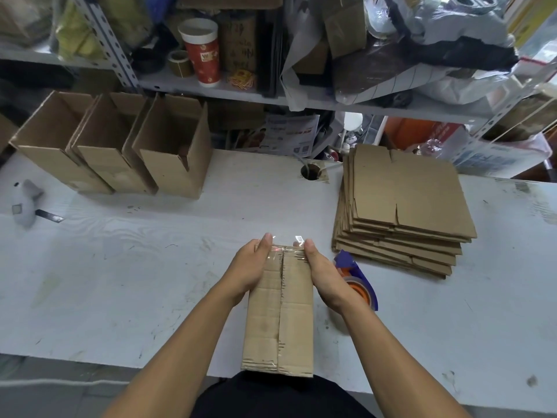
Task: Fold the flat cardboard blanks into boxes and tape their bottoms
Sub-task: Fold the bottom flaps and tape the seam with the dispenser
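A folded cardboard box lies bottom-up in front of me, its near end over the table's front edge. Clear tape runs across its far end, with a shiny loose bit sticking up there. My left hand grips the box's far left side, thumb on top by the tape. My right hand grips the far right side, thumb pressing the tape's end. A blue and orange tape dispenser lies on the table just right of my right wrist. A stack of flat cardboard blanks sits further right.
Three open assembled boxes stand in a row at the back left of the white table. A grey tool lies at the far left. A cable hole sits mid-back. Cluttered shelves rise behind.
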